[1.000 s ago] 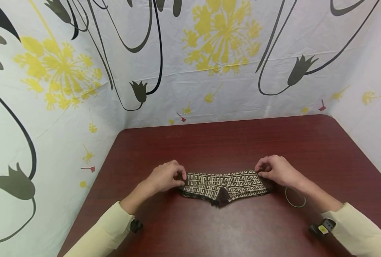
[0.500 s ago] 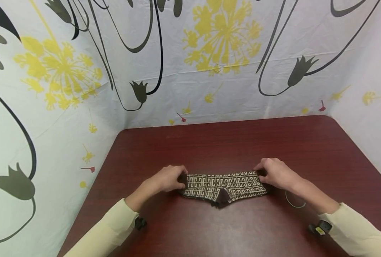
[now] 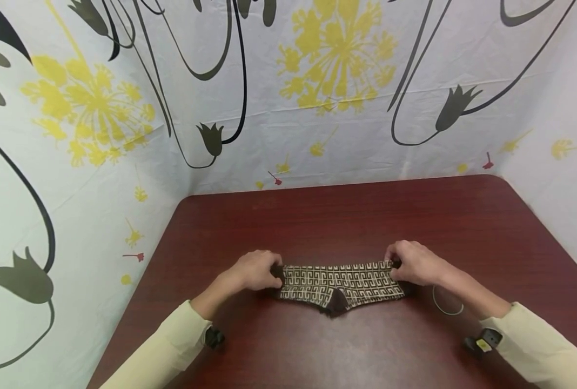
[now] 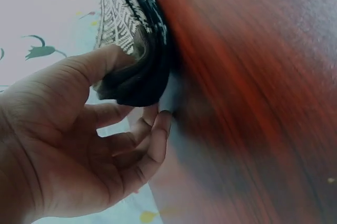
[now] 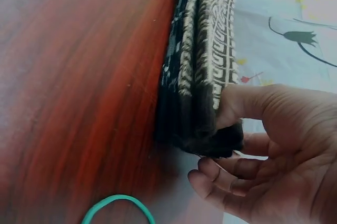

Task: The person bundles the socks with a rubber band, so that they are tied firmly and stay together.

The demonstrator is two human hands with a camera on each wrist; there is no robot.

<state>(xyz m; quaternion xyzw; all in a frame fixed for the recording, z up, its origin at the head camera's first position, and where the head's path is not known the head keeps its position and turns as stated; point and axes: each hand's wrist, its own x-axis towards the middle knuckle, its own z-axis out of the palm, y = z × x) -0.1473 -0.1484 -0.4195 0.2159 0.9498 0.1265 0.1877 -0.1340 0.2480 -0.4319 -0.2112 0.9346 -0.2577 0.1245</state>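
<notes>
A pair of patterned socks (image 3: 313,278), dark brown and cream with dark ends and a dark heel, lies stacked lengthwise across the table. In the head view my left hand (image 3: 256,271) pinches the socks' dark left end. My right hand (image 3: 417,263) pinches the dark right end between thumb and fingers. From the left wrist, the thumb presses on top of the socks (image 4: 118,13) with fingers beneath. Two layers of the socks (image 5: 218,34) show from the right wrist, the thumb over the upper one.
A thin green rubber band (image 3: 448,312) lies on the table beneath my right wrist. The reddish-brown table (image 3: 317,221) has a patterned white cloth (image 3: 269,124) behind it and at its sides.
Both hands have lowered slightly and their fingers have gone round the sock ends. The socks have barely shifted, and the rubber band stays where it was.
</notes>
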